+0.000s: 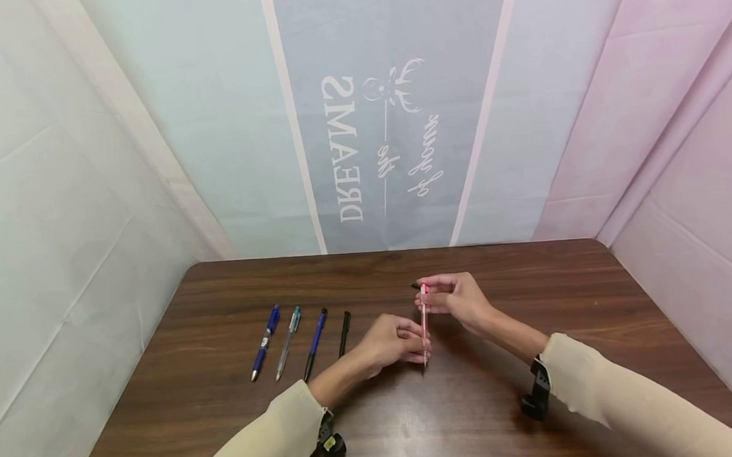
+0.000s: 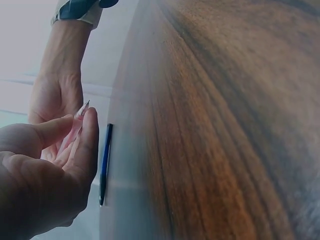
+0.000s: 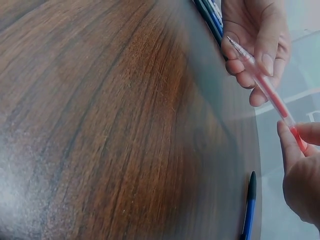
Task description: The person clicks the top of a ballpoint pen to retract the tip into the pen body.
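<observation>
A clear pen with a red refill and red top (image 1: 424,326) is held between both hands, its metal tip toward the person. My left hand (image 1: 390,340) pinches it near the tip; in the left wrist view the tip (image 2: 86,104) pokes out past the thumb and finger. Its red top end is pinched by my right hand (image 1: 461,299). Beyond the right hand lies another pen, mostly hidden in the head view; the right wrist view shows its blue barrel and dark grip (image 3: 250,205).
Left of the hands lie a blue pen (image 1: 264,346), a clear pen with a teal top (image 1: 288,341), a blue pen with a black grip (image 1: 315,340) and a black pen (image 1: 345,331), partly behind the left arm. Cloth walls surround the wooden table (image 1: 416,428).
</observation>
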`<move>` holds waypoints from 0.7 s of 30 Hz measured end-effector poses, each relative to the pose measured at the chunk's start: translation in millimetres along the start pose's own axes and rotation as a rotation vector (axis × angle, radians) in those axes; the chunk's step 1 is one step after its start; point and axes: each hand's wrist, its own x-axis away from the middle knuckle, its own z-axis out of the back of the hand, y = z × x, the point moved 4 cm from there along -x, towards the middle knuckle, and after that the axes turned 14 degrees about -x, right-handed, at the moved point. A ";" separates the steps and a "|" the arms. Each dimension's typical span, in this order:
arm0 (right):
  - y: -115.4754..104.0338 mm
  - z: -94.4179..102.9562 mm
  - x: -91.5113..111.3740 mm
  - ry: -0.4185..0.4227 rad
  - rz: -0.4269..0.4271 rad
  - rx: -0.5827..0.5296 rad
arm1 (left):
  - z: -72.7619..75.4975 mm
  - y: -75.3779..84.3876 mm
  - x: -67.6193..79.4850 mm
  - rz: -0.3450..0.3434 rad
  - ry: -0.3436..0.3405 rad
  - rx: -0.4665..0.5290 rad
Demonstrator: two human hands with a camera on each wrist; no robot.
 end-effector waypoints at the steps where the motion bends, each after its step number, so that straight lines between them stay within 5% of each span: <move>1: -0.2 -0.5 -0.3 -0.001 0.001 0.000 | 0.3 0.0 0.1 0.001 0.000 0.001; 21: -0.8 -18.5 -7.6 -0.035 -0.017 0.041 | 17.0 -0.8 12.4 0.009 0.016 -0.033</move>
